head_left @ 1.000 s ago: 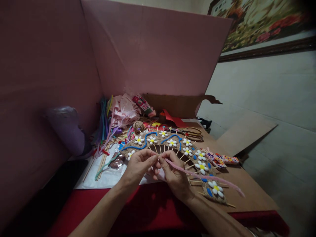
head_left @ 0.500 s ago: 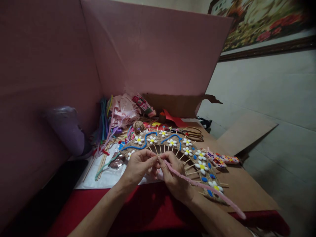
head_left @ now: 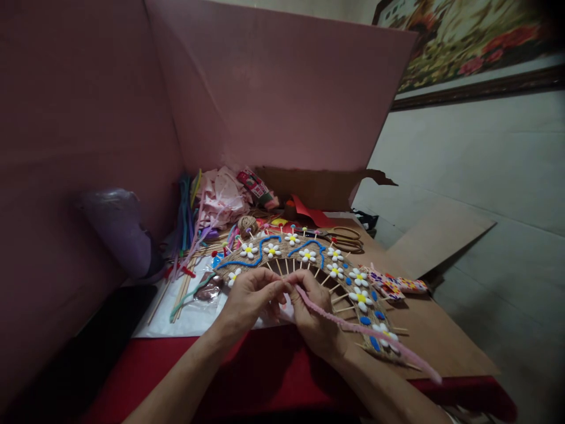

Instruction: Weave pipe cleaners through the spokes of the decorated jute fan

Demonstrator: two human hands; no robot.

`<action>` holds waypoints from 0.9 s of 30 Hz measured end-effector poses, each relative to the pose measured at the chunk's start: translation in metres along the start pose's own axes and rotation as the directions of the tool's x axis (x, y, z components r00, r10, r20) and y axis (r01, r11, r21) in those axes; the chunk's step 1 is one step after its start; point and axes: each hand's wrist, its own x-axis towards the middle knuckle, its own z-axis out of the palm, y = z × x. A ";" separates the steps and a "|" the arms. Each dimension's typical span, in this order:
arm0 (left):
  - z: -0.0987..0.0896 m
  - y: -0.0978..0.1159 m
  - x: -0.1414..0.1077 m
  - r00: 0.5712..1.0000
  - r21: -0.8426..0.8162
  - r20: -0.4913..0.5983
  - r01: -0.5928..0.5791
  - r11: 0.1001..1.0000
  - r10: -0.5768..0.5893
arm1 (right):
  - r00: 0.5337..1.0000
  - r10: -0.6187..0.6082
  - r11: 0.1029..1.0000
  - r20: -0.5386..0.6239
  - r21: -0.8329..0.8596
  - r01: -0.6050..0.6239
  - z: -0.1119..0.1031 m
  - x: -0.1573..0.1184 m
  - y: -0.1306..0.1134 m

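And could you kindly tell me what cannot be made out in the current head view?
Head view: the end of the pink fuzzy stem between the left hand and right hand, hidden by their fingers.
Head view: part of the twine-wrapped arch, covered by both hands.
Head view: the rest of the framed picture, cut off by the top and right edges.
Head view: print on the tube, too small and blurred.

Pink pipe cleaner, fuzzy (one end pinched), slanting rightward

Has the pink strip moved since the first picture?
Yes. The pink strip's loose end has swung down the view: first over the cardboard, now reaching its near edge.
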 end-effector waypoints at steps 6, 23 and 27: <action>0.000 0.001 0.000 1.000 -0.040 0.020 0.023 0.999 -0.023 | 0.999 0.041 0.999 -0.009 0.033 -0.040 0.001 -0.001 0.003; 0.005 -0.004 -0.001 0.996 0.118 -0.042 -0.074 0.990 0.079 | 1.000 0.015 1.000 -0.002 -0.011 -0.015 0.000 0.000 0.001; 0.003 -0.008 0.000 0.994 0.153 -0.023 -0.104 0.983 0.109 | 0.999 0.033 0.999 0.005 -0.028 -0.032 0.000 0.000 0.001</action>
